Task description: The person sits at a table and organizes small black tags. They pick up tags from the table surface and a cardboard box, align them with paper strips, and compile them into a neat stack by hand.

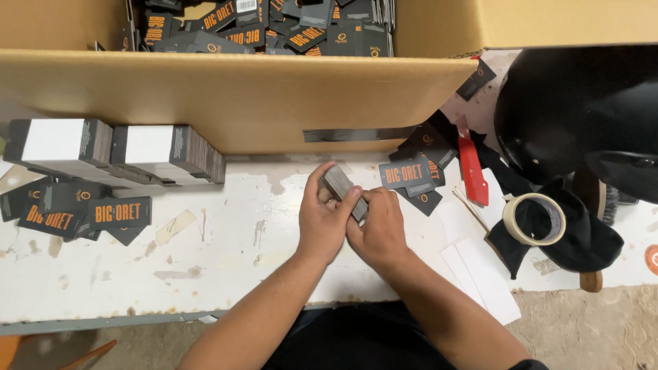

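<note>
Both of my hands hold one small stack of dark cards (340,186) edge-on over the white worktable (226,253). My left hand (325,223) wraps the stack's near left side, thumb and fingers on top. My right hand (378,227) presses the stack's right end. Loose black tags with orange print (411,175) lie just right of my hands. More such tags (82,214) lie at the left. Two banded stacks with white wrappers (113,147) sit at the far left.
A big cardboard box (240,96) full of black tags stands behind my hands. A red-handled tool (471,168), a roll of tape (533,219), black cloth and white paper strips (480,274) lie at the right. The table's front edge runs below my forearms.
</note>
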